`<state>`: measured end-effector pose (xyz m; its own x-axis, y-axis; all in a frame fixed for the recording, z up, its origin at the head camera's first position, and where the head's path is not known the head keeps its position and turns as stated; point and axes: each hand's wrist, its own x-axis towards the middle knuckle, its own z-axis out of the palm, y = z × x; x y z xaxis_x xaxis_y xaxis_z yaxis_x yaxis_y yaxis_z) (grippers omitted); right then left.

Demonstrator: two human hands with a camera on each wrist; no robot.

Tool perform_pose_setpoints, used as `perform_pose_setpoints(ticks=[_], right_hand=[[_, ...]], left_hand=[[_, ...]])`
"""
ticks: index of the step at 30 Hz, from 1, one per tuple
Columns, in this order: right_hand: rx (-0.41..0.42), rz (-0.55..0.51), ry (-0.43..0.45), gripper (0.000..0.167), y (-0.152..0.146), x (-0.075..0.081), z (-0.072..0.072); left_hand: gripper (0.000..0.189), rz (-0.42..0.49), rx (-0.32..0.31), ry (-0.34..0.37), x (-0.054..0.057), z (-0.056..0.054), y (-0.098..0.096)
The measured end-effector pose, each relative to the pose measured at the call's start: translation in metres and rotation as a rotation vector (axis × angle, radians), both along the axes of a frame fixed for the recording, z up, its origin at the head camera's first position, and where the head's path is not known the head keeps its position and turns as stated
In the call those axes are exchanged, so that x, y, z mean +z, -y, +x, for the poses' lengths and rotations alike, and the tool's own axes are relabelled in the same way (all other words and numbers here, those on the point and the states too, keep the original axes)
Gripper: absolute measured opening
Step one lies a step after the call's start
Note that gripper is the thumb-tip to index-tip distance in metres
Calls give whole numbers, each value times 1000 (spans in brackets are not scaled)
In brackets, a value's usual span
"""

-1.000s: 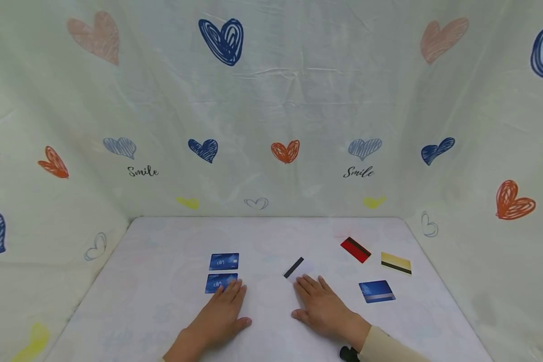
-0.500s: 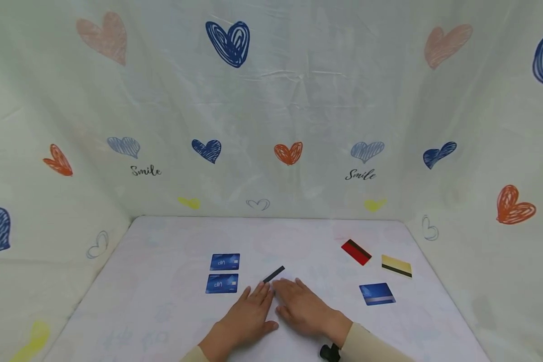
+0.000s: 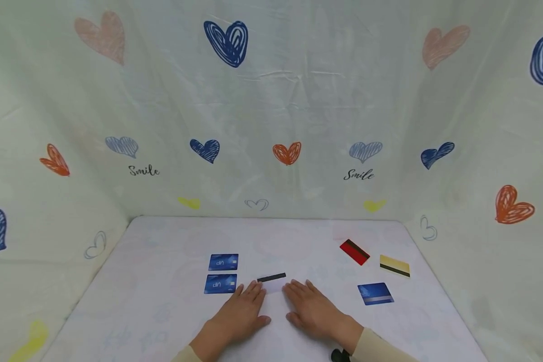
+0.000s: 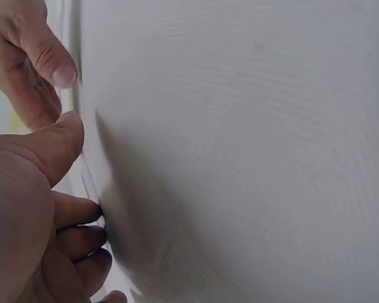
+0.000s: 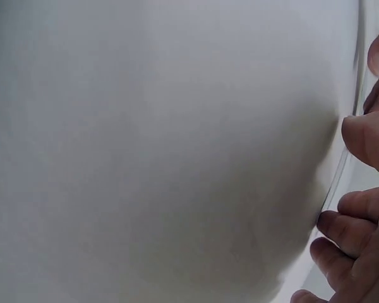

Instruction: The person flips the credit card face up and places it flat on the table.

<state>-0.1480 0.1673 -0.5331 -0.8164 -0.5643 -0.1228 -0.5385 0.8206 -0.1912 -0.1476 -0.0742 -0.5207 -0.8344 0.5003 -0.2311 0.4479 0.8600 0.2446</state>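
A white card with a black magnetic stripe (image 3: 271,277) lies face down on the white table, its pale body barely standing out from the cloth. My left hand (image 3: 241,312) lies on its left with straight fingers, fingertips right at the stripe's left end. On the other side, my right hand (image 3: 317,312) rests with fingers extended, its fingertips near the card's right edge. Two blue cards form a column beyond my left hand: the upper card (image 3: 223,262) and the lower card (image 3: 220,283). Both wrist views show fingertips low against the tabletop, without the card.
To the right lie a red card (image 3: 355,252), a yellow card (image 3: 394,266) and a blue card (image 3: 375,293), each with its striped back up. A white curtain (image 3: 271,100) printed with hearts encloses the table's back and sides.
The white card has slid left and turned until its stripe is nearly level. My left hand moved right from the lower blue card to it; my right hand went left, then slightly back right.
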Motion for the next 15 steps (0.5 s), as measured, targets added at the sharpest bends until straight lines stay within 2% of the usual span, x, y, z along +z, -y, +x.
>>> perform_pose_setpoints(ticks=[4,7,12,15], right_hand=[[19,-5,7,62,0,2,3],[26,-25,-18,57,0,3,0],[-7,-50,-131,53,0,3,-14],[-21,-60,-190,54,1,1,-24]], left_hand=[[72,10,-1,7,2,0,3],[66,11,4,-26,1,-1,6],[52,13,45,-188,-5,-6,4],[52,27,77,-278,-8,-12,1]])
